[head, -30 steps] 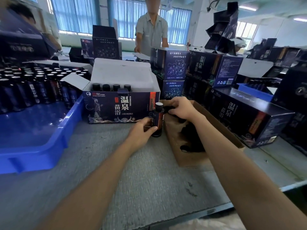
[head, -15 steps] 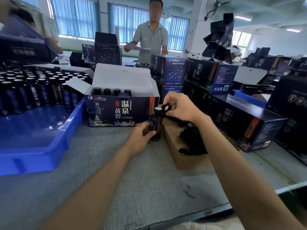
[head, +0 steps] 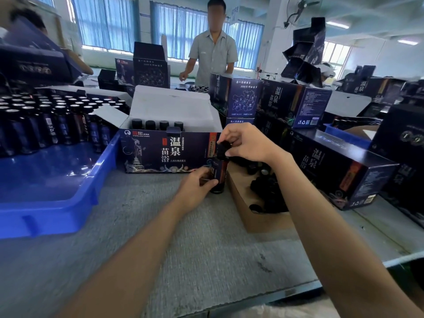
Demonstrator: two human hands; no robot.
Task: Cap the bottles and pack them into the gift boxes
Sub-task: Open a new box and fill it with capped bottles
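- Head view: left hand [head: 195,189] curls round the lower body of a small dark glass bottle [head: 220,173], which stands upright on the grey, felt-textured counter [head: 206,249], well back from its near edge.
- Right hand [head: 247,143] pinches the round black cap [head: 223,149] atop the bottle's neck.
- Open navy printed cardboard gift box [head: 169,152] stands just behind the bottle, and a brown cardboard tray [head: 259,221] of black caps lies just to its right.

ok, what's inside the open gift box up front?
Four capped bottles stand in a row inside the gift box. Only their tops show. The front wall hides their bodies and anything lower down.
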